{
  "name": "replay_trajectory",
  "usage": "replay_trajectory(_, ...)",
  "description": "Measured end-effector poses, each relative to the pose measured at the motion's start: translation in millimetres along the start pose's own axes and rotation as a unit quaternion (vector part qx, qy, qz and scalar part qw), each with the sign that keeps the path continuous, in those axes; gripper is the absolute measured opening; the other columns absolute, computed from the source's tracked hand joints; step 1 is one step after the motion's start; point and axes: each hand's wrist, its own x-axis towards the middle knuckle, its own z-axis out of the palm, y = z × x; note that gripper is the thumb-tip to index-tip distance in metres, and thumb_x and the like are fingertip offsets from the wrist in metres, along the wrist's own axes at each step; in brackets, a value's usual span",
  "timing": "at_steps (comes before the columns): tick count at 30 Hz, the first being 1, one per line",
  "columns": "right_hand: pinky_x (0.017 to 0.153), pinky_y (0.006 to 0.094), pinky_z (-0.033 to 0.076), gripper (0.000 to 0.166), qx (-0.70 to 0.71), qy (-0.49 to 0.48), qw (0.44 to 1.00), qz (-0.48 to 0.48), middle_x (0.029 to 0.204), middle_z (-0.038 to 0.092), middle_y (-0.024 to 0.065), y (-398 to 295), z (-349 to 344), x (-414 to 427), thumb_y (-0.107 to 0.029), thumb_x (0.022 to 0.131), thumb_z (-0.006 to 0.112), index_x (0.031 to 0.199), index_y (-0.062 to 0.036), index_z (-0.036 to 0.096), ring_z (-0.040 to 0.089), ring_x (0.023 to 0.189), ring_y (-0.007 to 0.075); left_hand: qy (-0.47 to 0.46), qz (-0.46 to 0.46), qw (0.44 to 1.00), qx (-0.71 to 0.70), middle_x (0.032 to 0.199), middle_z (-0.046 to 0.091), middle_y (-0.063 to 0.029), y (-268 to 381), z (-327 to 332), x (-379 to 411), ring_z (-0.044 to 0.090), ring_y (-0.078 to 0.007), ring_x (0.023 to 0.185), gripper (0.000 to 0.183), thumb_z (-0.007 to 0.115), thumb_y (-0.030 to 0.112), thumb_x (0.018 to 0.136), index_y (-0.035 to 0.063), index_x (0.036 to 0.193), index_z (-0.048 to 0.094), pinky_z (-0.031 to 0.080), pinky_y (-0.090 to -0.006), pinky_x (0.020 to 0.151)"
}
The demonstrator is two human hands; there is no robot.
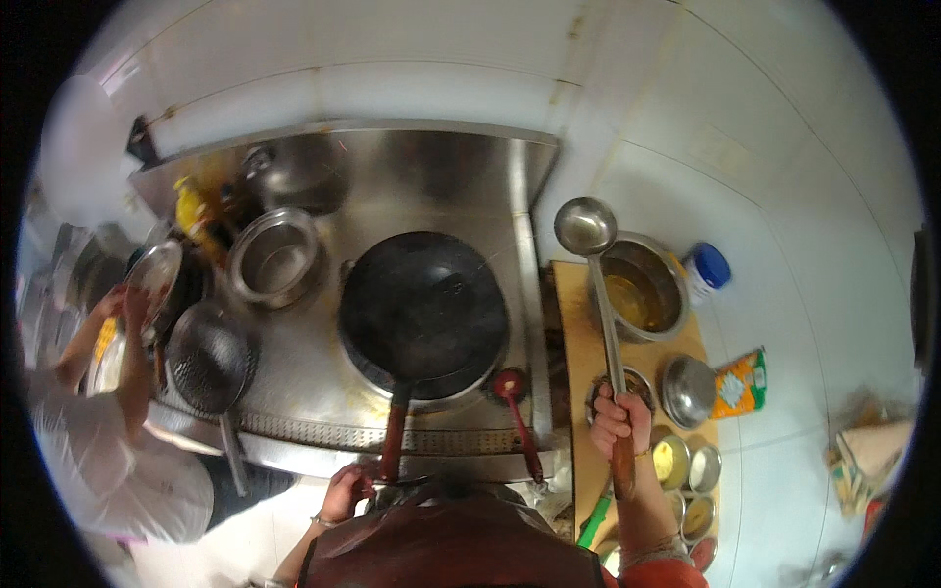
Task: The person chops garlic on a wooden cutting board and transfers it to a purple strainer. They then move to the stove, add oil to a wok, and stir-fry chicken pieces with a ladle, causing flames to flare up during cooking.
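In my right hand (619, 426) is a long steel ladle (586, 226), gripped low on the shaft near its wooden handle end. Its bowl is raised beside the rim of a steel pot (665, 331) that contains yellowish liquid. My left hand (347, 492) is at the front edge of the stove, just left of the wooden wok handle; its fingers are partly hidden, so what they touch is unclear. A dark wok (425, 309) sits on the burner, and no food shows in it.
A red-handled ladle (518, 422) lies right of the wok. To the left are a strainer (208, 360), a steel pot (273, 257) and a yellow bottle (190, 206). Another person (125, 456) handles a metal bowl there. Seasoning bowls (704, 469) line the wooden board (577, 323).
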Motion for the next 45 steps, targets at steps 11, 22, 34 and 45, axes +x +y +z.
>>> replay_trajectory(11,0.04,0.0216,0.036,0.017,-0.299,0.347,0.888,-0.043,0.058,0.045,-0.0011,-94.2,-36.7,-11.3,-0.013,0.083,0.046,0.067,-0.0094,0.042,0.042,0.043,0.0071,-0.019,0.002,1.0,0.017,0.074,0.056,-0.0081,-13.6,-21.3,12.4,0.055,-0.0193,0.061,0.027,0.05,0.029,0.085,0.0039,0.096,0.051,0.047,-0.0317,0.055)
replay_trajectory(22,0.038,0.0221,0.03,0.011,-0.103,0.174,0.977,-0.067,0.06,0.042,-0.0038,-85.2,-24.0,-29.5,-0.016,0.085,0.044,0.078,-0.008,0.047,0.037,0.043,0.0057,0.028,-0.009,1.0,0.011,0.074,0.055,-0.0088,-7.0,-10.2,9.2,0.054,-0.0196,0.061,0.019,0.043,0.014,0.085,0.0005,0.096,0.05,0.048,-0.0309,0.057)
replay_trajectory(34,0.046,0.0247,0.041,0.027,0.133,-0.068,0.972,0.18,0.067,0.048,-0.0009,33.2,-11.5,34.1,-0.016,0.086,0.04,0.102,0.0024,0.052,0.046,0.046,0.0073,-0.034,-0.004,0.999,0.027,0.078,0.056,-0.006,5.6,15.3,15.2,0.054,-0.0148,0.065,0.016,0.042,0.014,0.087,0.003,0.095,0.052,0.046,-0.0256,0.06)
replay_trajectory(45,0.035,0.0239,0.028,0.016,-0.379,0.186,0.901,0.102,0.05,0.035,-0.0021,131.2,-8.6,90.2,-0.012,0.081,0.052,0.068,-0.011,0.043,0.034,0.039,0.0094,0.079,0.005,0.996,0.042,0.08,0.057,-0.0081,-39.2,-70.7,-13.3,0.058,-0.0153,0.068,0.028,0.046,0.016,0.086,0.0002,0.109,0.051,0.052,-0.0277,0.066)
